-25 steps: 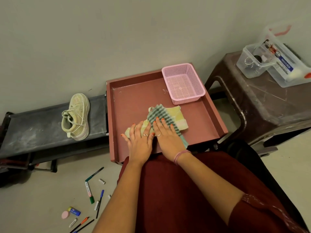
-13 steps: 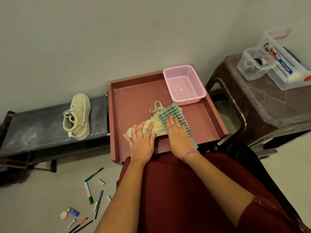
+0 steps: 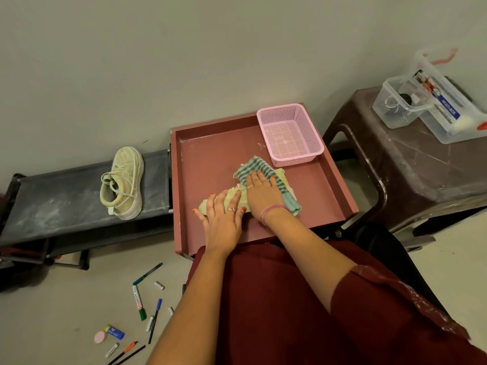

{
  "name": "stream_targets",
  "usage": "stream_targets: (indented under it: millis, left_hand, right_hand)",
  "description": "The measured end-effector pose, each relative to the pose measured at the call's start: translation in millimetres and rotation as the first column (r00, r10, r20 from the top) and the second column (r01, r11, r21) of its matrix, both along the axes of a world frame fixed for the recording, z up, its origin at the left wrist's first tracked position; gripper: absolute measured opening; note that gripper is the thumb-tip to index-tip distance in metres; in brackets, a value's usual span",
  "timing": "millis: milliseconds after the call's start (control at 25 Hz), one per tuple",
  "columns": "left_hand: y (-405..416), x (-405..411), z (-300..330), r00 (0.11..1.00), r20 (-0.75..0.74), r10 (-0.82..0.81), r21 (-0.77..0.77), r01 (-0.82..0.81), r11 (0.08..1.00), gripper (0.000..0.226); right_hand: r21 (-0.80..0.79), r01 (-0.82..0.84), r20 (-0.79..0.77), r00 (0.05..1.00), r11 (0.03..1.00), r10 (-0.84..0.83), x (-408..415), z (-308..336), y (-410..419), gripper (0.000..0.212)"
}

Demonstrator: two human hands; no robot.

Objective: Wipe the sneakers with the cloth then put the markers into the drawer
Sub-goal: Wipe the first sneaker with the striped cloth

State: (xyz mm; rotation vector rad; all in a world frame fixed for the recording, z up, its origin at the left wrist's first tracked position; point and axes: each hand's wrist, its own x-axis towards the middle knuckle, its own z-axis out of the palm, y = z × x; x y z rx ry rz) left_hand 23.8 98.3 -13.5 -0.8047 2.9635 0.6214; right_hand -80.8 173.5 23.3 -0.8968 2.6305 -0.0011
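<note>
Sneaker (image 3: 232, 197) lies on side in red drawer (image 3: 208, 159), mid-near part. Left hand (image 3: 224, 219) flat on sneaker's left end, fingers straight, pressing down. Right hand (image 3: 262, 192) flat on striped cloth (image 3: 254, 167), fingers straight, pressing cloth onto sneaker's right end. Pink basket (image 3: 290, 133) in drawer's far right corner. Second sneaker (image 3: 122, 183) on dark bench (image 3: 52, 204), left. Markers (image 3: 138, 301) scattered on floor, near left. Versus half second ago: cloth and right hand shifted farther along sneaker; laces now covered.
</note>
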Motion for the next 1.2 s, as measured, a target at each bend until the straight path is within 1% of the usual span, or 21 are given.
stream_targets:
  millis: [120, 200, 240, 280, 360, 400, 440, 560, 600, 640, 720, 840, 920, 960, 1040, 1080, 1200]
  left_hand:
    - [1, 4, -2, 1.0, 0.013, -0.023, -0.017, 0.023, 1.0, 0.045]
    - [1, 8, -4, 1.0, 0.013, -0.026, -0.026, 0.026, 0.999, 0.045]
    - [0, 7, -4, 1.0, 0.01, -0.024, -0.025, 0.025, 0.999, 0.045]
    - [0, 7, -4, 1.0, 0.011, -0.022, -0.022, 0.023, 0.999, 0.045]
    - [0, 5, -2, 1.0, 0.015, -0.019, -0.019, 0.019, 1.0, 0.045]
    - [1, 4, -1, 1.0, 0.016, -0.015, -0.016, 0.016, 1.0, 0.045]
    - [1, 3, -1, 1.0, 0.018, -0.013, -0.013, 0.013, 1.0, 0.045]
    - [1, 5, 1, 0.999, 0.026, -0.025, -0.01, 0.025, 1.0, 0.045]
    - [1, 6, 0, 0.999, 0.026, -0.029, -0.011, 0.029, 1.0, 0.045]
    - [1, 6, 0, 0.999, 0.022, -0.03, -0.015, 0.03, 0.999, 0.045]
    - [-1, 5, -1, 1.0, 0.017, -0.025, -0.013, 0.026, 1.0, 0.045]
    - [-3, 1, 0, 1.0, 0.016, -0.014, 0.012, 0.014, 1.0, 0.045]
    - [-2, 1, 1, 1.0, 0.017, -0.011, 0.014, 0.011, 1.0, 0.045]
    - [-2, 2, 1, 1.0, 0.019, -0.012, 0.013, 0.011, 1.0, 0.045]
    - [-1, 1, 1, 1.0, 0.017, -0.014, 0.003, 0.014, 1.0, 0.045]
    - [-1, 1, 0, 1.0, 0.015, -0.014, -0.002, 0.014, 1.0, 0.046]
    - [0, 2, -2, 1.0, 0.011, -0.016, -0.007, 0.016, 1.0, 0.046]
  right_hand:
    - [-0.162, -0.081, -0.076, 0.995, 0.983, 0.069, 28, -8, 37, 0.057]
    - [-0.177, -0.152, -0.123, 0.984, 0.972, 0.131, 27, -12, 61, 0.058]
    - [-0.168, -0.145, -0.15, 0.981, 0.975, 0.12, 19, -15, 68, 0.059]
    - [-0.158, -0.103, -0.153, 0.985, 0.982, 0.079, 11, -17, 70, 0.059]
    - [-0.154, 0.027, -0.099, 0.994, 0.988, -0.042, -6, -15, 61, 0.062]
    - [-0.155, 0.064, -0.066, 0.995, 0.986, -0.075, -8, -12, 53, 0.065]
    - [-0.148, 0.063, -0.047, 0.996, 0.987, -0.071, -5, -10, 44, 0.067]
    - [-0.16, -0.117, -0.104, 0.989, 0.98, 0.102, 20, -15, 39, 0.062]
    - [-0.18, -0.15, -0.126, 0.984, 0.972, 0.128, 24, -18, 47, 0.062]
    - [-0.211, -0.143, -0.147, 0.983, 0.967, 0.114, 24, -22, 58, 0.063]
    - [-0.267, -0.033, -0.145, 0.989, 0.963, -0.006, 14, -29, 72, 0.069]
    - [-0.326, 0.153, -0.004, 0.987, 0.933, -0.163, -1, -34, 66, 0.081]
    - [-0.385, 0.267, 0.155, 0.962, 0.883, -0.223, -15, -33, 59, 0.084]
    - [-0.43, 0.33, 0.256, 0.937, 0.84, -0.237, -23, -30, 59, 0.083]
    - [-0.482, 0.449, 0.481, 0.853, 0.752, -0.202, -41, -22, 68, 0.082]
    - [-0.465, 0.502, 0.57, 0.8, 0.729, -0.187, -47, -18, 75, 0.08]
    - [-0.36, 0.603, 0.73, 0.657, 0.712, -0.187, -56, -19, 92, 0.072]
